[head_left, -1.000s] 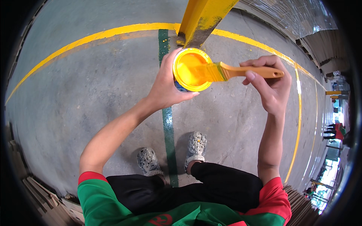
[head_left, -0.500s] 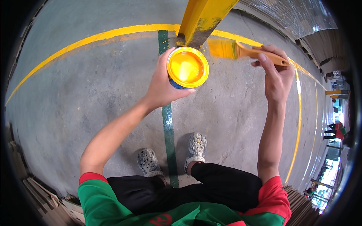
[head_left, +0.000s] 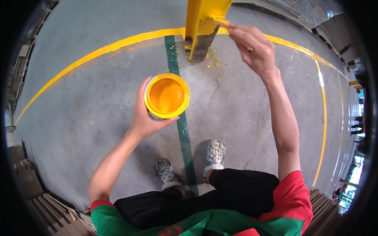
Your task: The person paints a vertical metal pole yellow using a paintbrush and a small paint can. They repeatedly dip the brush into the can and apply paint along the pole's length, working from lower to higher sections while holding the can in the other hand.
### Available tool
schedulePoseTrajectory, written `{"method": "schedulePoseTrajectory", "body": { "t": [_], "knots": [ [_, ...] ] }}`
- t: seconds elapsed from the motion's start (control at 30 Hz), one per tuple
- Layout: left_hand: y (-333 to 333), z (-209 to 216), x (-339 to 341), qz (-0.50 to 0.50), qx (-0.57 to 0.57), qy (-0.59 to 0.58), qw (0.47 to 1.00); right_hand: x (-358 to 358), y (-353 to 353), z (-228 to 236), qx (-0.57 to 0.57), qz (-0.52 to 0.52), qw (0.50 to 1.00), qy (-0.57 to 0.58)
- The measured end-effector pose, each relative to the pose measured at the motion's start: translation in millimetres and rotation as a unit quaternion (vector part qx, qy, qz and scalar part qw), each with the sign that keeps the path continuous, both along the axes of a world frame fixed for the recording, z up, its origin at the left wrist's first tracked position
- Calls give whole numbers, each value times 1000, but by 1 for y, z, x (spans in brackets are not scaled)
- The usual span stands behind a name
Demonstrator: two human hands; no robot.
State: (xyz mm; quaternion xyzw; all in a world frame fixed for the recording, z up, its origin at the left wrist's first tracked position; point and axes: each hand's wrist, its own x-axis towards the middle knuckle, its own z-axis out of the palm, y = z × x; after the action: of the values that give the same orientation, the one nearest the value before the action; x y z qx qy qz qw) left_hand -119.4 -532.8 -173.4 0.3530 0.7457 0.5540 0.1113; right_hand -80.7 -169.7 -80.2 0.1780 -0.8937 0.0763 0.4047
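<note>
My left hand (head_left: pixel 147 116) is wrapped around an open can of yellow paint (head_left: pixel 166 96), held out over the floor with its mouth facing up. My right hand (head_left: pixel 256 49) grips the wooden handle of a paintbrush (head_left: pixel 223 22). The brush's bristles, loaded with yellow, meet the face of a steel post (head_left: pixel 204 29). Yellow covers the upper part of the post, while its lowest part is dark and bare, with a patchy edge between. Much of the brush handle is hidden by my fingers.
A yellow line (head_left: pixel 130 42) curves across the grey floor behind the post, and a green stripe (head_left: pixel 183 129) runs toward my feet. Yellow drips (head_left: pixel 214 59) spot the floor beside the post. Stacked boards (head_left: pixel 51 210) lie at lower left; wrapped stacks (head_left: pixel 291 11) stand at upper right.
My right hand has swung the paintbrush up and left, from beside the can onto the post. The paint can has moved down and left in my left hand, away from the post's base.
</note>
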Motion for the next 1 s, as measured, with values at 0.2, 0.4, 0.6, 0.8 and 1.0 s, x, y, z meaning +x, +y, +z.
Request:
{"method": "schedulePoseTrajectory", "body": {
  "t": [0.2,0.4,0.6,0.8,1.0],
  "knots": [
    [-3,11,1,13,10,-18,1000,3,-4,42,113,-12,970,214],
    [2,20,-5,4,25,39,999,-19,-25,-56,72,10,986,152],
    [3,21,-4,9,19,30,999,-3,-19,-146,47,0,975,-218],
    [0,21,-2,7,22,40,999,-13,5,-121,6,28,991,-129],
    [-2,22,-3,3,36,32,999,1,0,4,29,9,996,87]
  ]
}}
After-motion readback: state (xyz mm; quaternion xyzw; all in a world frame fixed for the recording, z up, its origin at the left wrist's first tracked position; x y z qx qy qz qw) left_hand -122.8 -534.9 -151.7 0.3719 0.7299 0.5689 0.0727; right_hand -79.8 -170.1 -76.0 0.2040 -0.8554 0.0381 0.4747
